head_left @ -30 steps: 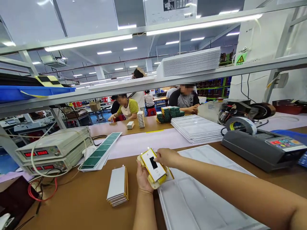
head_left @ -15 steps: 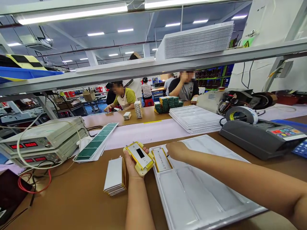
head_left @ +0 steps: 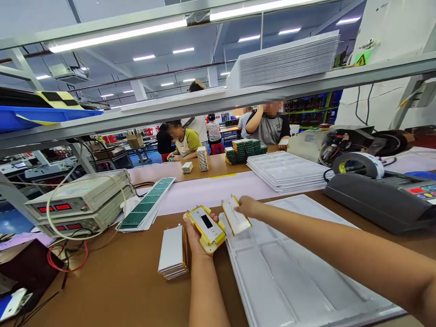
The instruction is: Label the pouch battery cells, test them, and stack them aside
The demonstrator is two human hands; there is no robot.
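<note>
My left hand [head_left: 198, 243] is wrapped round a cream holder that carries a yellow-edged battery cell [head_left: 206, 223] with a black rectangle on its face. To its right, my right hand [head_left: 248, 207] pinches a second yellow-edged cell [head_left: 235, 219], which is tilted above the upper left corner of the white compartment tray [head_left: 286, 272]. The two cells are close, with a small gap between them. Left of my left hand, a stack of white cells [head_left: 171, 250] stands on the brown table.
Two stacked meters [head_left: 78, 200] with wires stand left, beside green sheets [head_left: 150, 204]. More white trays [head_left: 284, 168] lie at the back, near a grey tape dispenser [head_left: 378, 200]. People [head_left: 186, 141] sit across the table. A shelf rail [head_left: 190, 109] crosses above.
My right hand has lifted the second cell out of the tray's corner compartment. My left hand still holds its cell and holder. The whole view has shifted slightly.
</note>
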